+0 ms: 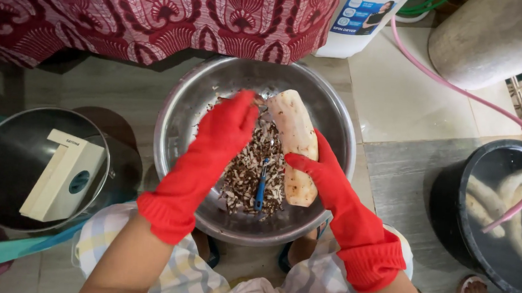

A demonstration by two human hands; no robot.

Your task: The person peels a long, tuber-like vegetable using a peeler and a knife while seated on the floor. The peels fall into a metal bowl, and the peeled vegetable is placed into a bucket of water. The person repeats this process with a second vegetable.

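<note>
A home's washing and food-preparation corner is suggested, set low on a tiled floor (pixel 408 107) rather than at a desk. This is shown by a steel basin (pixel 182 108) of peelings placed on the floor, a black tub (pixel 451 200) of water fed by a pink hose (pixel 458 89), and a white appliance (pixel 356 19) beside patterned red cloth (pixel 130 12). A lidded pot (pixel 6 167) is seen nearby.

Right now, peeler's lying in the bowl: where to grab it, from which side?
Grip the blue peeler by its handle, the lower end nearer the person, coming straight down from above. It lies flat on the peelings, lengthwise, between the left hand and the root the right hand holds.
</note>
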